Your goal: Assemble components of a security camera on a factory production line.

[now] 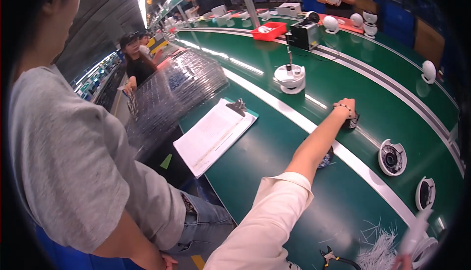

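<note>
My left arm reaches far out over the green conveyor belt (333,81). My left hand (346,104), with a beaded bracelet at its wrist, looks curled, its fingertips hidden. A dark part (352,121) shows right beside it; whether the hand grips this part is unclear. At the lower right edge my right hand (404,261) is partly cut off, closed on a blurred white plastic piece (415,234). Two round white housings with black insides, one (392,157) and another (425,194), lie near. Under my left forearm a dark round part (326,157) is partly hidden.
A clipboard with papers (211,135) lies on the green table beside clear plastic trays (174,78). Pliers (338,258) and white cable ties (380,250) are near me. A white round unit (290,78) and red bin (268,31) stand farther off. A person in grey (68,157) stands left.
</note>
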A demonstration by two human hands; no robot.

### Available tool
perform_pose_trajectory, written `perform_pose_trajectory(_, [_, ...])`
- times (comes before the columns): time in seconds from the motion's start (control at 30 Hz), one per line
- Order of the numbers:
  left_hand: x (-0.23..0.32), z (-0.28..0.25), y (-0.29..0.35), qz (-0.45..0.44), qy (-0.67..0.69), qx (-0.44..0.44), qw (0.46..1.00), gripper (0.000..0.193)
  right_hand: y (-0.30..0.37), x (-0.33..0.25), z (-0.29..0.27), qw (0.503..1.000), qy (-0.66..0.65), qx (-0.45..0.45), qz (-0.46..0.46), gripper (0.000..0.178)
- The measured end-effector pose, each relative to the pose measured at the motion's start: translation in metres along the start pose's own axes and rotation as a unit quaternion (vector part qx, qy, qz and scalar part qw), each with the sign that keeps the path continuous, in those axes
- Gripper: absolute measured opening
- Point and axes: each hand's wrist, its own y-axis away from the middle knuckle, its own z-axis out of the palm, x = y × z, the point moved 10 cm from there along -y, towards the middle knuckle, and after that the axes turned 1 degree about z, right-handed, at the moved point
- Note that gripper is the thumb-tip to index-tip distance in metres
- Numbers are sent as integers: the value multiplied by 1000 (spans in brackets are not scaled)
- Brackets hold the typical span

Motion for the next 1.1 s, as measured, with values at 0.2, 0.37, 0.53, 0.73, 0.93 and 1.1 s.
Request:
perform_pose_trajectory(0.2, [25, -14, 7, 64, 15, 77, 995, 32, -2, -137, 36, 924, -282, -41, -256, 26])
perform_pose_trajectory(0.37, [54, -29, 47, 175, 131, 107, 970, 22, -3, -149, 68, 909, -292, -119, -273, 29])
perform_pose_trajectory(0.53, [75, -63, 128, 284, 297, 210, 887, 17, -1, -154, 82, 901, -282, -176, -278, 33])
perform_pose_trajectory(0.73, [89, -66, 186, 327, 444, 156, 819, 17, -12, -159, 87, 906, -264, -190, -272, 31])
perform_pose_trajectory(0.93, [84, -58, 206, 317, 501, 92, 800, 17, -15, -167, 89, 907, -255, -197, -270, 24])
perform_pose_trajectory(1.1, [77, -45, 201, 291, 553, 55, 779, 15, -18, -167, 94, 911, -256, -193, -260, 21])
